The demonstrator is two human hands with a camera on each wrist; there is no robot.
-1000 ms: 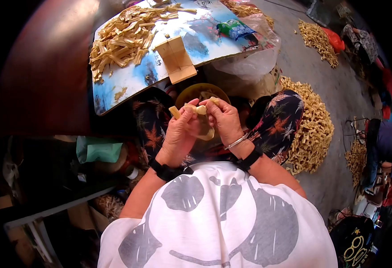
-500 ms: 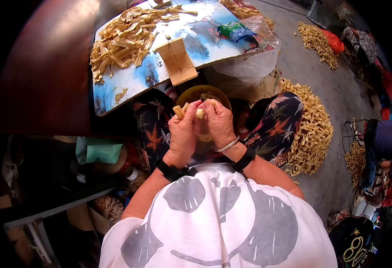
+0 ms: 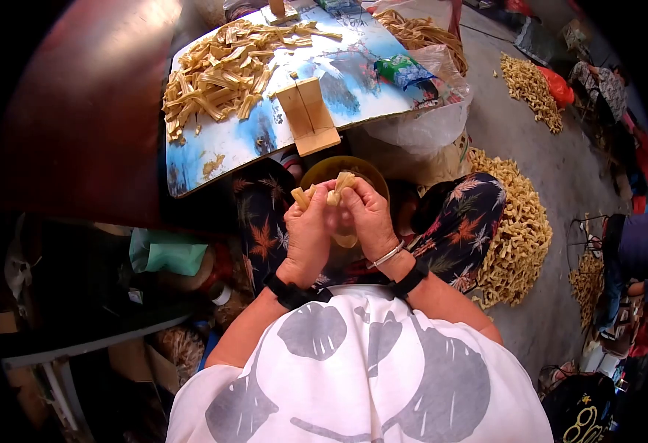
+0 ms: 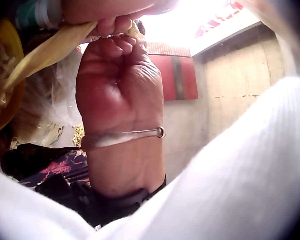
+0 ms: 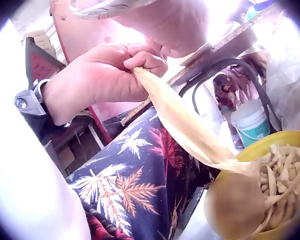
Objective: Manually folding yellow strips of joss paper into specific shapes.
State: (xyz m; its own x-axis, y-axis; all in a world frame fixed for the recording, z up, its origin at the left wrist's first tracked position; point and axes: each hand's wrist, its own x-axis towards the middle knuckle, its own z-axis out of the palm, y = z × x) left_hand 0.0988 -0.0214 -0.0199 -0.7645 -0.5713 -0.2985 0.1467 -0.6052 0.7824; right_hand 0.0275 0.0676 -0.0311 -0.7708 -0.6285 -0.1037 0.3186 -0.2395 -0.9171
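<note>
In the head view both hands meet in front of the body over a pale yellow, flat, leathery strip (image 3: 333,198), bunched into a small knot between the fingertips. My left hand (image 3: 308,240) pinches the strip, and a short stub (image 3: 300,198) pokes out past its thumb. My right hand (image 3: 369,225) pinches the other side, with a folded end (image 3: 345,181) standing above its fingers. In the right wrist view a long tail of the strip (image 5: 177,117) hangs from the left fingers toward a yellow basin (image 5: 290,136) of similar strips. The fingers hide part of the knot.
A painted board table (image 3: 250,151) ahead carries a heap of strips (image 3: 220,70), a small wooden stand (image 3: 308,118) and a green packet (image 3: 404,71). To the right, a large pile of knotted pieces (image 3: 516,232) lies on the floor near a clear plastic bag (image 3: 431,111).
The hands have drawn closer together around the knot. A folded end now rises above the right fingers. The head view has shifted slightly, so the table appears lower and farther right.
</note>
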